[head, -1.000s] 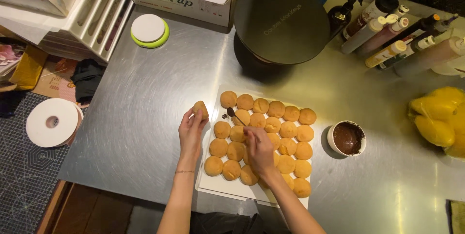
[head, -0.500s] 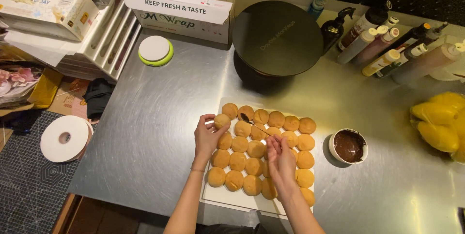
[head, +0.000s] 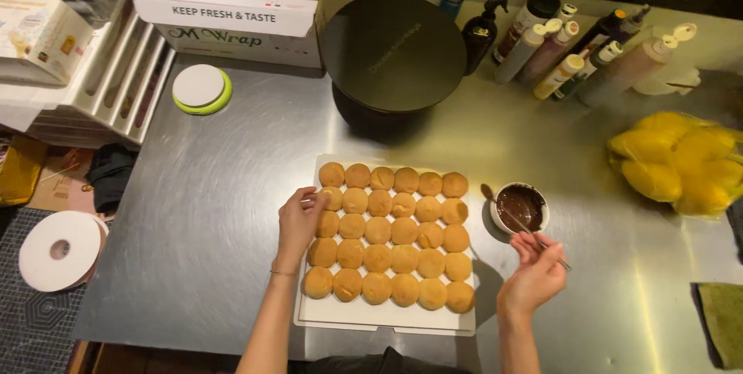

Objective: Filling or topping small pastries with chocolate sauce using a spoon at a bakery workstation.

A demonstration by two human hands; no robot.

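Both hands work over a steel counter: my left hand [head: 299,219] pinches a round golden bun [head: 333,198] on the white tray [head: 385,317]; my right hand [head: 534,275] grips a spoon [head: 511,215] over the chocolate bowl [head: 521,208]. Behind sits a white rectangular wrap box [head: 232,4].
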